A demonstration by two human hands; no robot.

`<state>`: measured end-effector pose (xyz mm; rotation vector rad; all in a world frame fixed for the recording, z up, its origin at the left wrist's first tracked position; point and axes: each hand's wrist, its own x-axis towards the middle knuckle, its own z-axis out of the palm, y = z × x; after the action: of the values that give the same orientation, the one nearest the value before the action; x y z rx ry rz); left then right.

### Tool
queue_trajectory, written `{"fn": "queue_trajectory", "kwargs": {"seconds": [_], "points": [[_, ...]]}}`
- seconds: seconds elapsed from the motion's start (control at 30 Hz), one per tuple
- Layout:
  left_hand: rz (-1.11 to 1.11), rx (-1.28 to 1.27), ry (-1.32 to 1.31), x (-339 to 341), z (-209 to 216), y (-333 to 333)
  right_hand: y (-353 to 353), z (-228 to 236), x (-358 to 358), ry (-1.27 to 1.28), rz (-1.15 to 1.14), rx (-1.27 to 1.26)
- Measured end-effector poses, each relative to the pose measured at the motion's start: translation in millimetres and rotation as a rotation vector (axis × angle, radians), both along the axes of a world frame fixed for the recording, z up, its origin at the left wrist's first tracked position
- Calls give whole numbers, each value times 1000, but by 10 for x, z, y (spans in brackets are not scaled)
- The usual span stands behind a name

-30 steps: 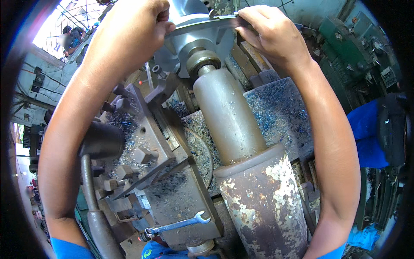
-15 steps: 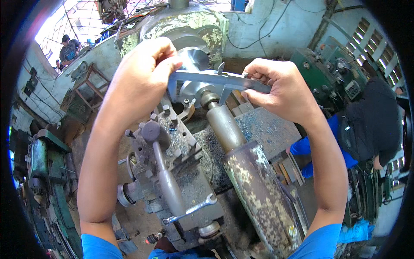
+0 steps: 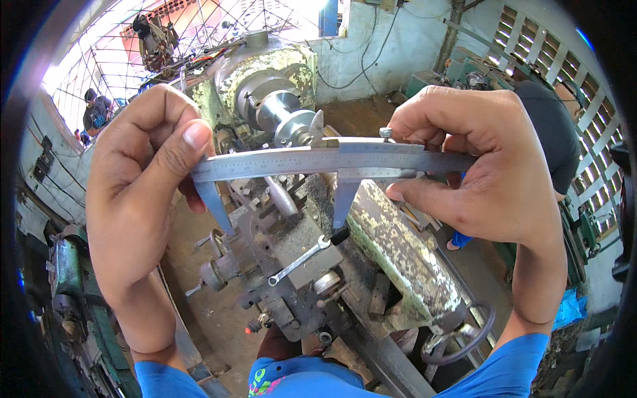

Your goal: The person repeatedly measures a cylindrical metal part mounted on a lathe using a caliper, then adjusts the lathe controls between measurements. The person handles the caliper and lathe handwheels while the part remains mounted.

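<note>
A steel vernier caliper (image 3: 285, 163) is held up level between my two hands, its long jaws pointing down and spread well apart. My left hand (image 3: 142, 179) pinches the fixed-jaw end between thumb and fingers. My right hand (image 3: 474, 156) is closed round the sliding part and the beam's far end, with the thumb beneath and fingers above, near a small locking screw (image 3: 385, 133). Behind the caliper, a shiny turned metal workpiece (image 3: 290, 121) sits in the lathe's chuck (image 3: 255, 93), apart from the jaws.
Below lies a combination wrench (image 3: 298, 261) on the lathe carriage. The paint-flaked tailstock (image 3: 405, 255) runs toward me, with a handwheel (image 3: 490, 335) at its near end. Another person (image 3: 547, 132) stands at the right, and one (image 3: 97, 111) is far left. Green machinery (image 3: 73, 292) stands at left.
Both hands have brought the caliper off the workpiece and closer to me. Its jaws look wider in view, and my head view has shifted.
</note>
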<state>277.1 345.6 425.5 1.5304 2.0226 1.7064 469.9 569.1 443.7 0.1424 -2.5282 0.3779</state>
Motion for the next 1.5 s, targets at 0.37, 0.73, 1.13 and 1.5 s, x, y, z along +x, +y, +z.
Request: {"fn": "queue_trajectory", "kwargs": {"seconds": [0.37, 0.73, 1.13, 1.5], "points": [[5, 97, 25, 489, 194, -741, -820, 317, 628, 42, -39, 96], [-30, 116, 11, 643, 260, -1129, -1271, 388, 827, 45, -71, 81], [-267, 324, -219, 488, -211, -1137, -1579, -126, 713, 180, -70, 309], [-827, 268, -1430, 456, -2359, -892, -2407, -2042, 156, 334, -344, -417]]}}
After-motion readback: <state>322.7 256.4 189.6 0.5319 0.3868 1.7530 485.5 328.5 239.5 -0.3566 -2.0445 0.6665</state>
